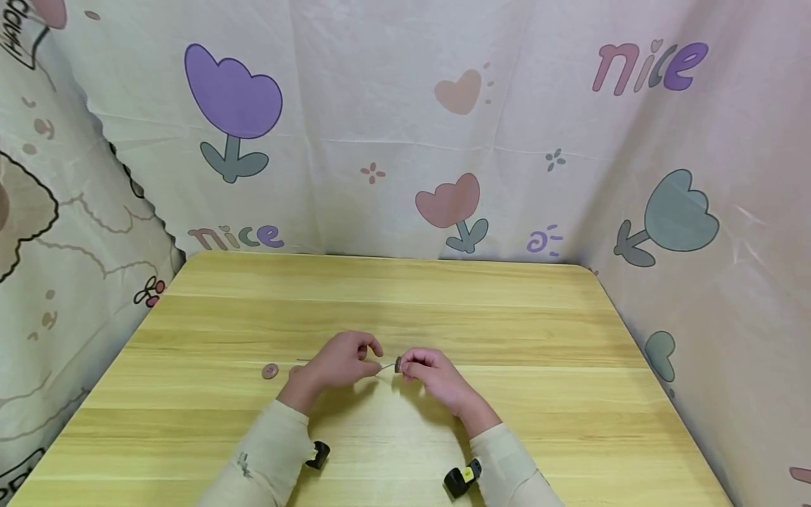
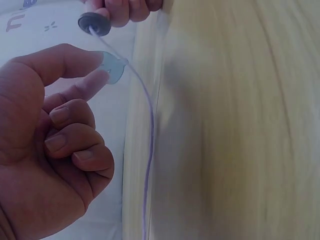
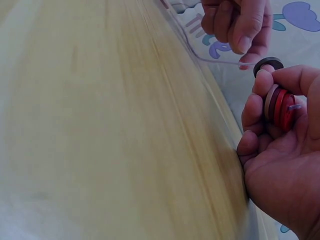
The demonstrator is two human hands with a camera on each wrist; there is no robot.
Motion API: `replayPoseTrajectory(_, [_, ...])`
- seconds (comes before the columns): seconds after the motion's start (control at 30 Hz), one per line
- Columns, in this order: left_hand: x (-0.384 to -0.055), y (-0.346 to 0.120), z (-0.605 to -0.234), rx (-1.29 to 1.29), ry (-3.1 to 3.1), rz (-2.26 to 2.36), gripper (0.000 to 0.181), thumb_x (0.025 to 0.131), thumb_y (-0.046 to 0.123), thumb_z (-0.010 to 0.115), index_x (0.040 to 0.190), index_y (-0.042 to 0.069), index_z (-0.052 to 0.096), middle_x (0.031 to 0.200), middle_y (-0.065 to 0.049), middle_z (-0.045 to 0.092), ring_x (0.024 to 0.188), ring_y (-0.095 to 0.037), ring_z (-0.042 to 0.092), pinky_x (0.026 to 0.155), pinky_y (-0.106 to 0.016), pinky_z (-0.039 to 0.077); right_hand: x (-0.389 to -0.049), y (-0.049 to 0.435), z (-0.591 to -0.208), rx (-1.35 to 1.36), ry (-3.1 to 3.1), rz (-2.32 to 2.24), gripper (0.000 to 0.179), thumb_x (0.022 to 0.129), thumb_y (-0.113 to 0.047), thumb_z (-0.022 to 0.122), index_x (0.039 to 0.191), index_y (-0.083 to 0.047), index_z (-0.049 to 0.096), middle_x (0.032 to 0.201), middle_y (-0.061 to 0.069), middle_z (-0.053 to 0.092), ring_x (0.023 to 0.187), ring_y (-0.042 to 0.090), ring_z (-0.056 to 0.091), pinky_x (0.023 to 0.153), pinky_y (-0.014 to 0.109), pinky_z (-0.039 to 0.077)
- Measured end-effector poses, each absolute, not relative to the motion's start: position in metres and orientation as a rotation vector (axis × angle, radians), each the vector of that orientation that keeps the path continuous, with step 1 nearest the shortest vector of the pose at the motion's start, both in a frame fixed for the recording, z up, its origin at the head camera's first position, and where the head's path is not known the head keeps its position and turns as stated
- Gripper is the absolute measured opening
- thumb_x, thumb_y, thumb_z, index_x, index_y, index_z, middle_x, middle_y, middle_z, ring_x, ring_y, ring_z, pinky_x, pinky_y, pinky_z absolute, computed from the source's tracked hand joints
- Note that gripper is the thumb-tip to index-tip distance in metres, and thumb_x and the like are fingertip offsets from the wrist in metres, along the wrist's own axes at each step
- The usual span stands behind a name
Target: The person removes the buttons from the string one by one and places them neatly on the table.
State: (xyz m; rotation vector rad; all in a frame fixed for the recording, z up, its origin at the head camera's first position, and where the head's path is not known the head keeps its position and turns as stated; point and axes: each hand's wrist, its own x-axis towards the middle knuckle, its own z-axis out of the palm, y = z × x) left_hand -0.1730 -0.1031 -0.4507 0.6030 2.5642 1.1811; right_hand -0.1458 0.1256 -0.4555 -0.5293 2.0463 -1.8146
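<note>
My right hand [image 1: 437,377] pinches a dark round button [image 2: 95,24] between thumb and fingertips. A pale thin cord [image 2: 151,125] runs out from the dark button's face. Within the right hand's curled fingers sits a stack of red, maroon and beige buttons [image 3: 281,110], and a short cord end pokes out of the outer red one. My left hand [image 1: 345,359] is just left of the dark button, thumb and index finger held apart beside the cord, other fingers bent. Its fingertips [image 2: 97,60] lie close to the cord; no grip on it shows.
A brown button [image 1: 269,370] lies on the wooden table [image 1: 507,317] left of the left hand. Another brown button [image 1: 294,370] is partly hidden by the left wrist. A patterned curtain [image 1: 355,84] hangs behind the table and along both sides.
</note>
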Motion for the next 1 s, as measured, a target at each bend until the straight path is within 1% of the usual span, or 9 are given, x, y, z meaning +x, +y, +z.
replayPoseTrajectory(0.2, [-0.173,-0.097,-0.453,0.633,2.549,1.171,0.011,0.087,0.011,0.071,0.098,0.010,0.069,0.058,0.005,0.033,0.049,-0.010,0.028,0.053,-0.028,0.034,-0.147,0.126,-0.456,-0.515,2.020,-1.807,0.022,0.102,-0.001,0.048,0.104,0.018,0.059,0.103,0.039,0.056,0.100,0.047,0.053,0.092,0.053,0.042])
replayPoseTrajectory(0.33, [-0.172,-0.093,-0.453,0.644,2.538,1.162,0.008,0.088,0.011,0.071,0.096,0.013,0.069,0.056,0.006,0.033,0.048,-0.010,0.028,0.051,-0.027,0.033,-0.147,0.126,-0.454,-0.511,2.017,-1.810,0.022,0.102,0.000,0.047,0.104,0.019,0.058,0.104,0.039,0.055,0.102,0.049,0.053,0.093,0.053,0.042])
replayPoseTrajectory(0.43, [-0.171,-0.091,-0.452,0.661,2.541,1.161,0.005,0.090,0.012,0.070,0.095,0.011,0.070,0.055,0.006,0.033,0.047,-0.009,0.028,0.051,-0.026,0.032,-0.147,0.126,-0.455,-0.509,2.013,-1.813,0.022,0.102,0.000,0.047,0.104,0.019,0.058,0.103,0.039,0.055,0.102,0.050,0.052,0.093,0.053,0.042])
replayPoseTrajectory(0.57, [-0.171,-0.090,-0.453,0.690,2.549,1.151,0.004,0.091,0.012,0.069,0.094,0.009,0.071,0.055,0.007,0.033,0.047,-0.008,0.028,0.051,-0.025,0.032,-0.147,0.126,-0.456,-0.505,2.016,-1.809,0.022,0.102,-0.001,0.047,0.103,0.019,0.058,0.101,0.040,0.055,0.102,0.049,0.053,0.093,0.053,0.042])
replayPoseTrajectory(0.7, [-0.172,-0.091,-0.454,0.663,2.549,1.156,0.005,0.092,0.011,0.067,0.093,0.010,0.072,0.058,0.006,0.036,0.048,-0.008,0.031,0.053,-0.026,0.034,-0.148,0.126,-0.456,-0.503,2.038,-1.796,0.022,0.101,-0.002,0.048,0.103,0.017,0.059,0.100,0.037,0.057,0.099,0.041,0.056,0.092,0.052,0.043])
replayPoseTrajectory(0.8, [-0.172,-0.092,-0.453,0.629,2.552,1.180,0.006,0.091,0.010,0.067,0.091,0.011,0.073,0.062,0.004,0.040,0.053,-0.010,0.035,0.056,-0.029,0.036,-0.148,0.126,-0.455,-0.498,2.052,-1.791,0.022,0.102,-0.003,0.049,0.102,0.016,0.061,0.099,0.033,0.059,0.096,0.034,0.057,0.091,0.052,0.043])
replayPoseTrajectory(0.93, [-0.172,-0.093,-0.453,0.638,2.575,1.225,0.006,0.089,0.007,0.068,0.087,0.011,0.072,0.077,0.002,0.052,0.068,-0.015,0.045,0.062,-0.033,0.041,-0.148,0.126,-0.454,-0.488,2.055,-1.790,0.020,0.101,-0.002,0.049,0.101,0.012,0.063,0.098,0.030,0.060,0.097,0.035,0.057,0.091,0.052,0.043])
replayPoseTrajectory(1.0, [-0.172,-0.094,-0.453,0.646,2.573,1.250,0.007,0.089,0.006,0.068,0.085,0.011,0.072,0.084,0.002,0.057,0.071,-0.015,0.049,0.062,-0.033,0.044,-0.148,0.126,-0.454,-0.483,2.051,-1.791,0.019,0.101,-0.003,0.050,0.102,0.011,0.064,0.098,0.031,0.060,0.097,0.036,0.057,0.091,0.052,0.043])
